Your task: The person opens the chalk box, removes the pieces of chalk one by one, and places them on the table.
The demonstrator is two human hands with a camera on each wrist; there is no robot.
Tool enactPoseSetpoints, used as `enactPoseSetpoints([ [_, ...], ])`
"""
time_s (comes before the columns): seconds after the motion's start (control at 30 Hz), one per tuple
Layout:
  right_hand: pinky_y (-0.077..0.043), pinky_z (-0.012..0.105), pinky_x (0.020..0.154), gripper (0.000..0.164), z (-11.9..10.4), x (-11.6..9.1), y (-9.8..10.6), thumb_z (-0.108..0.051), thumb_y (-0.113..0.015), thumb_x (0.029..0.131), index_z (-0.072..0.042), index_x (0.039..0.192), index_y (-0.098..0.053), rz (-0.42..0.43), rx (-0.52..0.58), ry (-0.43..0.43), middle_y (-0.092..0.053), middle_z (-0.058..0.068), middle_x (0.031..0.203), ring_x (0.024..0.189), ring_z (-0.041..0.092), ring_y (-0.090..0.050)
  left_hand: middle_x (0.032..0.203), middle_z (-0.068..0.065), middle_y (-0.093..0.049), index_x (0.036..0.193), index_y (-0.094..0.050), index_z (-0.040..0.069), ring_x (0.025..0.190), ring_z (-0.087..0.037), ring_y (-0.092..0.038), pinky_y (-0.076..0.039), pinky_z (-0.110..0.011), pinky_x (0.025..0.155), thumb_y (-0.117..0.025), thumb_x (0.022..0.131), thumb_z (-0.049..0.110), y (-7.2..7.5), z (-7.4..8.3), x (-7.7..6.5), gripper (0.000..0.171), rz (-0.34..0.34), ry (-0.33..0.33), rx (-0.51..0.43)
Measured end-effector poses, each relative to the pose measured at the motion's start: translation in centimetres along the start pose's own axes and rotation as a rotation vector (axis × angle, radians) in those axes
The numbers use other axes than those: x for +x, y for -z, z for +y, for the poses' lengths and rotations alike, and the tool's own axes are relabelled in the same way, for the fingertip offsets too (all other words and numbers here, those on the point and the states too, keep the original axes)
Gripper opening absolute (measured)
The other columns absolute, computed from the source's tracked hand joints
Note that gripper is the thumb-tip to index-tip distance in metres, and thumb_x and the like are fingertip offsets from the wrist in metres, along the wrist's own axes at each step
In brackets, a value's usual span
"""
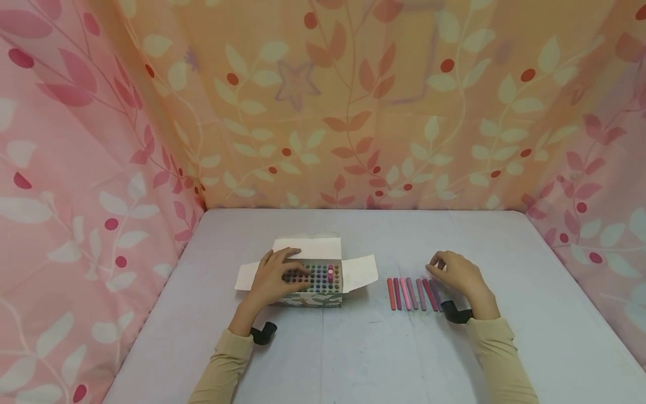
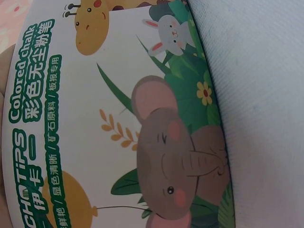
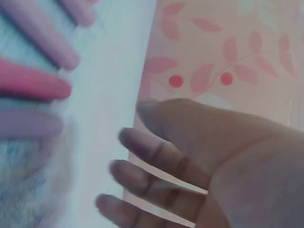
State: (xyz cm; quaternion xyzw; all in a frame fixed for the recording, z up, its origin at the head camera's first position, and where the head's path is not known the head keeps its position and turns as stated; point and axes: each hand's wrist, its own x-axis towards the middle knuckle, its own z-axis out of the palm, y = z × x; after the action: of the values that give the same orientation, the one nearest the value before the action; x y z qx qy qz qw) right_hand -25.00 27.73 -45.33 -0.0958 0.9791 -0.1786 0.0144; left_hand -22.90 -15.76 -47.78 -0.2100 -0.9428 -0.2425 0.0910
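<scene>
An opened carton of colored chalk (image 1: 308, 300) stands at the table's middle left, packed with upright sticks whose ends show. One pink chalk stick (image 1: 330, 274) stands out taller near its right side. Over the carton's left part my left hand (image 1: 275, 278) rests with fingers spread and relaxed. To the right lies a row of several chalk sticks (image 1: 407, 293) in orange, pink, red and purple. Just beyond the row's right end hovers my right hand (image 1: 456, 272), fingers loosely bent. Nothing sits between its thumb and fingers (image 3: 135, 175) in the right wrist view.
The carton's white flaps (image 1: 360, 273) are folded outward at the back and sides. A pale cloth covers the table (image 1: 363, 359). Patterned curtains (image 1: 323, 112) stand behind it and at both sides. Faint chalk smudges mark the cloth around the row.
</scene>
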Motion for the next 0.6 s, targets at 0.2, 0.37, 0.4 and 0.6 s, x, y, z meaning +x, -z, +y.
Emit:
enactPoseSetpoints([
  [0.2,-0.041,0.028,0.049,0.022,-1.8,0.0,0.1,-0.030,-0.062,0.088,-0.010,0.095,-0.066,0.123,0.009,0.039,-0.060,0.007,0.088,0.072,0.019,-0.055,0.139,0.002,-0.045,0.093,-0.070,0.036,0.134,-0.023,-0.032,-0.008,-0.049,0.116,-0.072,0.073,0.052,0.1,0.1,0.0,0.026,-0.008,0.005,-0.005],
  [0.37,-0.041,0.027,0.050,0.019,-3.7,0.0,-0.2,-0.029,-0.062,0.088,-0.012,0.096,-0.066,0.219,0.053,0.086,-0.059,0.007,0.093,0.075,0.020,-0.055,0.139,0.002,-0.045,0.093,-0.070,0.037,0.134,-0.023,-0.032,-0.009,-0.049,0.116,-0.072,0.073,0.052,0.1,0.0,0.0,0.026,-0.010,0.006,0.000],
  [0.4,-0.041,0.026,0.050,0.019,-4.2,0.0,-0.3,-0.029,-0.062,0.088,-0.012,0.096,-0.066,0.237,0.064,0.097,-0.059,0.006,0.094,0.076,0.020,-0.055,0.139,0.002,-0.045,0.093,-0.070,0.037,0.134,-0.023,-0.032,-0.009,-0.049,0.116,-0.072,0.073,0.052,0.1,0.0,0.0,0.026,-0.008,0.005,0.002],
  [0.6,-0.042,0.026,0.051,0.016,-6.9,-0.1,-0.8,-0.028,-0.063,0.088,-0.014,0.095,-0.067,0.317,0.119,0.170,-0.059,0.003,0.096,0.079,0.020,-0.057,0.139,0.002,-0.045,0.093,-0.070,0.036,0.134,-0.023,-0.032,-0.010,-0.050,0.116,-0.072,0.074,0.052,0.0,0.0,0.0,0.025,-0.008,-0.001,-0.008],
])
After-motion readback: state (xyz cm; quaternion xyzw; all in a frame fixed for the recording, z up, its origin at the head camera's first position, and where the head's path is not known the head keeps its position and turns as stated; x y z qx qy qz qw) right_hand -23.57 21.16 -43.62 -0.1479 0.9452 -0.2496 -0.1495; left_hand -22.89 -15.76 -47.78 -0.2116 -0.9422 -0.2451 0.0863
